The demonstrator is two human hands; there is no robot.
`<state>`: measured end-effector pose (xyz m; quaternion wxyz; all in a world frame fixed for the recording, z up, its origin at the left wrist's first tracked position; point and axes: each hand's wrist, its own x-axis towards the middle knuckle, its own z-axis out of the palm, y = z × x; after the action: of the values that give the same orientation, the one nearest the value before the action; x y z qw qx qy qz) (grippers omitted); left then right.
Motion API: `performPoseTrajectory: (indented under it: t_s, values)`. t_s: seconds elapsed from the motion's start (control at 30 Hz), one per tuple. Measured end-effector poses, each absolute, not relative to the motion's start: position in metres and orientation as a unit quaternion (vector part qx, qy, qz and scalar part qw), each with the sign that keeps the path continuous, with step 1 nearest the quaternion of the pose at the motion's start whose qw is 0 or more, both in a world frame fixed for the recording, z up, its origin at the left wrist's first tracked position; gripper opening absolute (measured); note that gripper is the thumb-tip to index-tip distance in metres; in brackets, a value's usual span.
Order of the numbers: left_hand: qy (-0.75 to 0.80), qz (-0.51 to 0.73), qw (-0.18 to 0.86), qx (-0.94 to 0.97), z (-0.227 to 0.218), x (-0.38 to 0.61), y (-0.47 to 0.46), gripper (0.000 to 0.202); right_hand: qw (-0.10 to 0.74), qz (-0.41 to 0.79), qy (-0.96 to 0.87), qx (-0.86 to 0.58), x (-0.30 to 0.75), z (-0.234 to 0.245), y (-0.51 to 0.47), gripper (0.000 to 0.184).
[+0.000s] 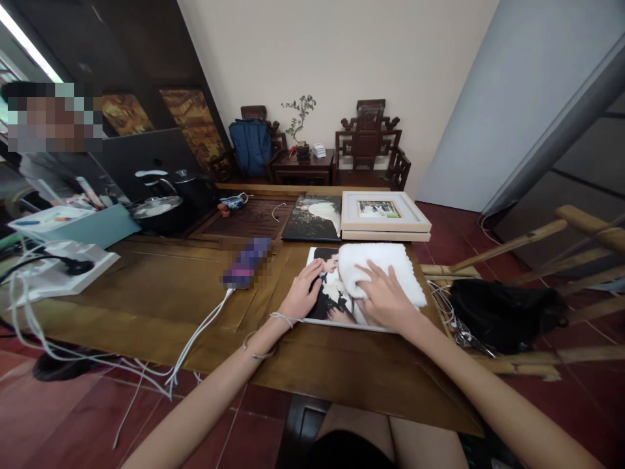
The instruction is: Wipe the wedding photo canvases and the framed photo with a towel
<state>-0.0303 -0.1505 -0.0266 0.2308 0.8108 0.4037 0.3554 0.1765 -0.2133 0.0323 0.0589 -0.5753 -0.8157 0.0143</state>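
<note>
A photo panel with a picture of people in dark and white clothes lies flat on the wooden table. My left hand rests on its left edge, fingers stretched out and holding nothing. A white fluffy cloth covers the panel's upper right part. On that cloth my right hand presses down, its fingers partly bent into the pile. The picture under the cloth and under my right hand is hidden.
Behind the panel lie a dark photo panel and stacked pale frames. A phone with white cables lies left. Further left are a power strip, a blue organizer, a pot and a person. A bamboo chair holds a black bag.
</note>
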Motion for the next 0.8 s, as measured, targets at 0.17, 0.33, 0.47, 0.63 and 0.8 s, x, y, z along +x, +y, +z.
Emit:
performPoseTrajectory:
  t_s: [0.17, 0.33, 0.47, 0.63, 0.8]
  values:
    - [0.4, 0.439, 0.247, 0.766, -0.015, -0.033, -0.155, 0.04, 0.04, 0.007, -0.83, -0.557, 0.151, 0.033, -0.189, 0.047]
    - [0.389, 0.53, 0.33, 0.678, -0.013, -0.038, -0.156, 0.046, 0.042, 0.038, -0.905, -0.422, 0.128, 0.031, -0.224, 0.032]
    - [0.393, 0.516, 0.329, 0.686, -0.014, -0.036, -0.156, 0.047, 0.035, 0.095, -0.926, -0.363, 0.141, 0.038, -0.266, 0.031]
    - [0.374, 0.401, 0.242, 0.801, -0.014, -0.03, -0.16, 0.041, 0.024, 0.135, -0.881, -0.453, 0.177, 0.045, -0.304, 0.04]
    - [0.375, 0.356, 0.202, 0.832, -0.017, -0.029, -0.158, 0.042, 0.052, 0.069, -0.835, -0.544, 0.207, 0.035, -0.285, 0.042]
